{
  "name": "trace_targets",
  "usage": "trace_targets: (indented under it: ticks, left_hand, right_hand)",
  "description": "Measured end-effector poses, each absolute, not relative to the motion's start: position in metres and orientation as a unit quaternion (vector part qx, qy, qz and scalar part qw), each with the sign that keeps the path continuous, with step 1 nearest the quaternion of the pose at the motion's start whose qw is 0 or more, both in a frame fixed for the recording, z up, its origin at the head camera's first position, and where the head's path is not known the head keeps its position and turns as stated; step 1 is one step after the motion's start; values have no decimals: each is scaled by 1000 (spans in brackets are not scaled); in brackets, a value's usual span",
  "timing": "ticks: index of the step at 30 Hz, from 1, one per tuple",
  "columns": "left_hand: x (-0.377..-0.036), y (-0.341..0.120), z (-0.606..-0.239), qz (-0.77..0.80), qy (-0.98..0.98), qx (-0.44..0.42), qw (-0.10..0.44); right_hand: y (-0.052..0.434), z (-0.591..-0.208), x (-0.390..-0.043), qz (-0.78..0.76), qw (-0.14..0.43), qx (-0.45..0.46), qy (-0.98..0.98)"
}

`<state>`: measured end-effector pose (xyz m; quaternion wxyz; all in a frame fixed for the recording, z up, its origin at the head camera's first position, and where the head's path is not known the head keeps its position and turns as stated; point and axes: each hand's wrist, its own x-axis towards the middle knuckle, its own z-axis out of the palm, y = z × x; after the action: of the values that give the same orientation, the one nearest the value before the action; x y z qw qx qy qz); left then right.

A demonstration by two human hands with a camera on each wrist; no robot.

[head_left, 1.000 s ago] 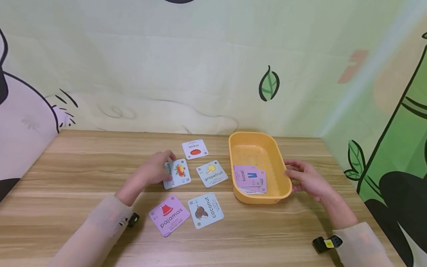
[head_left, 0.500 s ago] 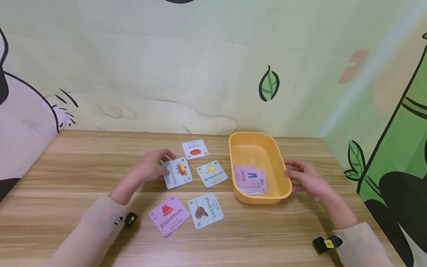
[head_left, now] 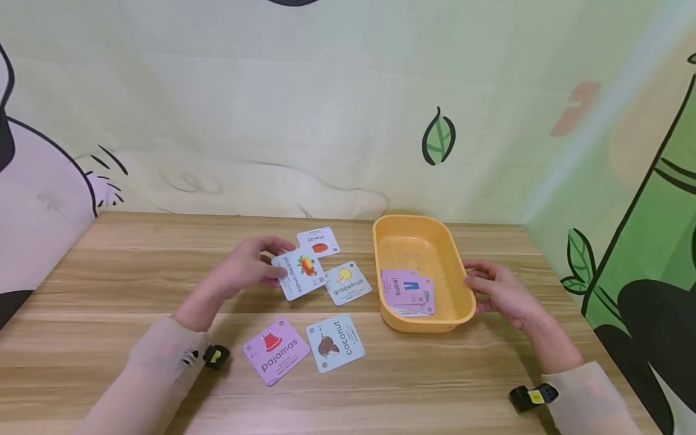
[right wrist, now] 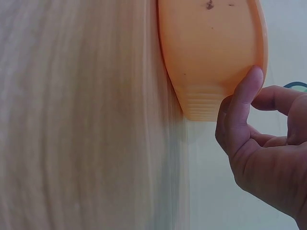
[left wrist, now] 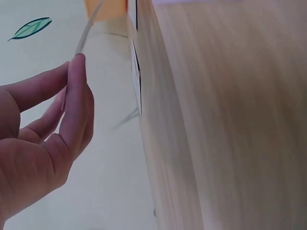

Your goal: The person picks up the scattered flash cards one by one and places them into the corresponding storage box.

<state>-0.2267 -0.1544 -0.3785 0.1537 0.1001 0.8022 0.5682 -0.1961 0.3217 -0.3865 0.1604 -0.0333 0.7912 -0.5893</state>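
— Left hand (head_left: 247, 269)?
— Pinching the pomegranate card (head_left: 300, 273) by its edge, tilted just above the counter (head_left: 109, 290), between the meat card (head_left: 318, 242) and grapefruit card (head_left: 348, 282).
— Right hand (head_left: 502, 290)?
— Fingers loosely curled against the yellow tray (head_left: 429, 323) rim, thumb touching its wall.

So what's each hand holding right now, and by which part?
Left hand pinches the pomegranate card by its left edge. Right hand rests against the yellow tray at its right rim, gripping nothing.

Meat card (head_left: 318, 243), grapefruit card (head_left: 348, 282), pajamas card (head_left: 275, 350), coconut card (head_left: 334, 342) (all flat), wooden table (head_left: 109, 290).
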Motion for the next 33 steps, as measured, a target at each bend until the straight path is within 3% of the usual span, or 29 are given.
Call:
trace_targets:
  ticks: [33]
  left_hand:
    - [-231, -83, -377, 665, 718, 147, 144]
  right_hand:
    - [322, -388, -196, -591, 159, -41, 790]
